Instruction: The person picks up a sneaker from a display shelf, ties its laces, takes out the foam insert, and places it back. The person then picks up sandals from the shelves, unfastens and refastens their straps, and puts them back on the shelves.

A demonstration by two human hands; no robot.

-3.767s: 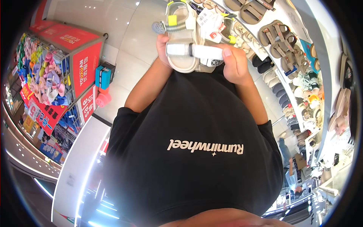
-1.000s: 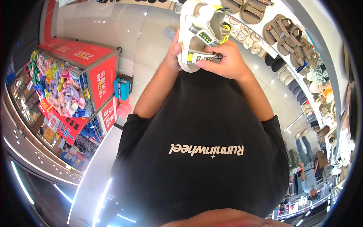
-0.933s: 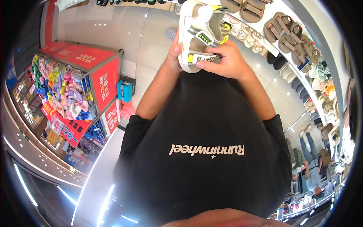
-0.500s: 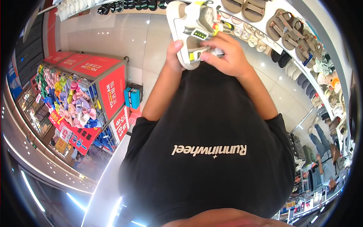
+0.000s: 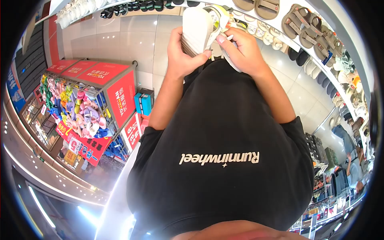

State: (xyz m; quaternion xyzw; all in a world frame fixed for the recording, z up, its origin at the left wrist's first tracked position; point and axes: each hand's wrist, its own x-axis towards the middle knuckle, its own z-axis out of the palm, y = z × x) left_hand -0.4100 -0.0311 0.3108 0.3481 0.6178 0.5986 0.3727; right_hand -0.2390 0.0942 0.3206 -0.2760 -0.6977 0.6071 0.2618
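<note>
A white and grey sandal [image 5: 196, 30] with yellow-green trim is held up in front of my chest, its ribbed pale sole side turned partly toward me. My left hand [image 5: 180, 58] is closed around the sole, with the thumb pressed along its near end. On the other side, my right hand [image 5: 246, 52] is closed, thumb and fingers pinching a pale strap [image 5: 230, 52] of the sandal. Part of the upper is hidden behind the sole and my right fingers.
To the left stands a red-panelled wire bin [image 5: 120, 94] heaped with colourful slippers [image 5: 82, 112], beside a blue box [image 5: 144, 103]. A curved white shelf with brown sandals [image 5: 298, 24] runs along the right. Far right, a person [image 5: 350, 160] is near more racks.
The sandal has been turned so its sole side faces me more and the strap label is out of sight. My left hand has shifted its grip, thumb now across the sole.
</note>
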